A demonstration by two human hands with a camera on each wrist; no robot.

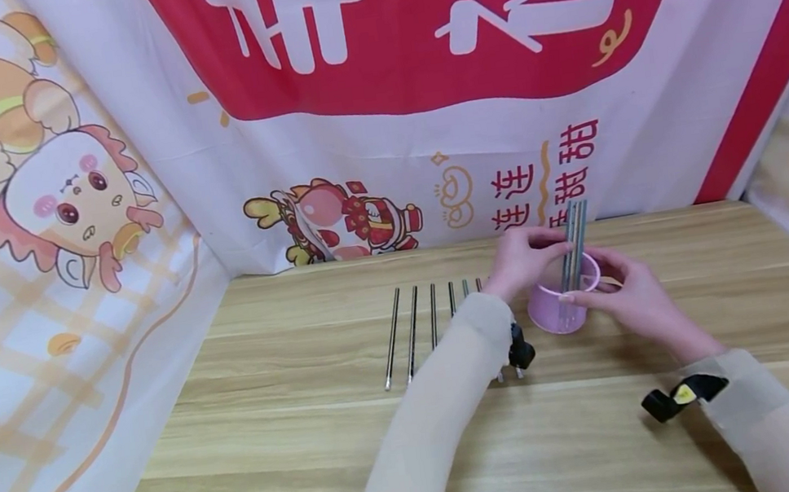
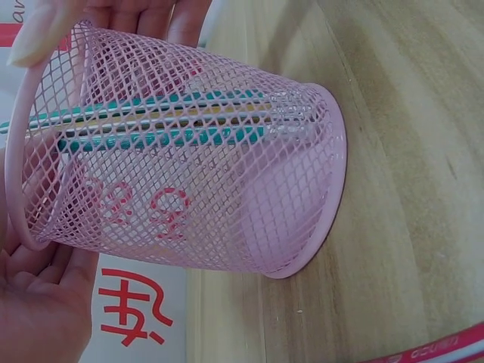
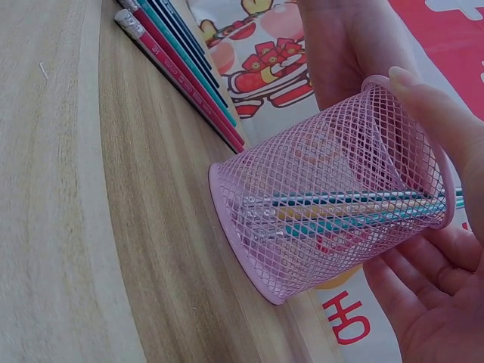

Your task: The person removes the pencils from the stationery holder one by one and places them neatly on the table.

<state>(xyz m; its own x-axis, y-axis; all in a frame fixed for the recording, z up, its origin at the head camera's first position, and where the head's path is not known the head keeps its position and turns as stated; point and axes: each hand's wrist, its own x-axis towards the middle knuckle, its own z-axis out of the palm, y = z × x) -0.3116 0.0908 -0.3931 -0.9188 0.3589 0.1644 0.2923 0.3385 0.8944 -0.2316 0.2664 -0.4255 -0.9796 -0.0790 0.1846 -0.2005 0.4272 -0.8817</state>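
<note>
A pink mesh pencil cup [image 1: 557,310] stands upright on the table, holding a small bundle of pencils [image 1: 573,249]. Through the mesh, green and yellow barrels [image 2: 174,125] show, with their eraser ends down near the base. My left hand [image 1: 520,262] reaches over the cup's left side and pinches the pencils above the rim. From the right, my right hand [image 1: 629,289] grips the cup, its thumb at the near rim and its other fingers behind. The right wrist view also shows this right thumb [image 3: 446,113] at the rim.
Left of the cup, several more pencils [image 1: 392,336] lie side by side in a row, partly covered by my left sleeve [image 1: 444,412]. Red ones [image 3: 178,72] are nearest the cup. A printed cloth [image 1: 382,141] hangs behind the wooden table [image 1: 280,457].
</note>
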